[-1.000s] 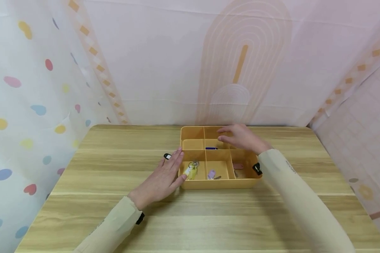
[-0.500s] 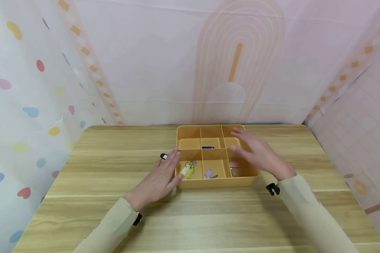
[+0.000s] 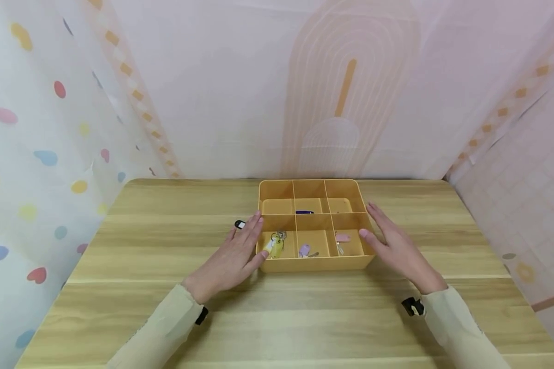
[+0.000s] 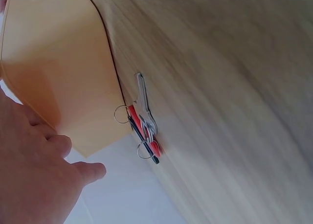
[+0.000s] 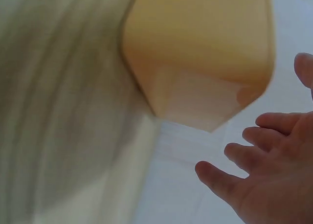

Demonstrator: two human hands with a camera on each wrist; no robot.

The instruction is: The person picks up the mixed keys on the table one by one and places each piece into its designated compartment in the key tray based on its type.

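An orange-yellow divided organizer box (image 3: 316, 265) stands on the wooden table. My left hand (image 3: 231, 264) rests its straight fingers at the box's left rim. On the other side, my right hand (image 3: 397, 251) is held beside the right wall, fingers extended and holding nothing. Key tags lie in the compartments: yellow tags (image 3: 278, 248) front left, a purple tag (image 3: 304, 250) front middle, a pink tag (image 3: 343, 238) front right, a blue tag (image 3: 304, 212) back middle. In the left wrist view, keys (image 4: 144, 104) with red and black tags lie on the table against the box.
The wooden table (image 3: 295, 318) extends around the box on every side. A patterned cloth backdrop (image 3: 231, 102) hangs behind it, and a dotted cloth (image 3: 23, 205) at the left.
My right hand has moved from over the back compartments, rightward and toward me, to beside the right wall. The left hand stays at the left rim.
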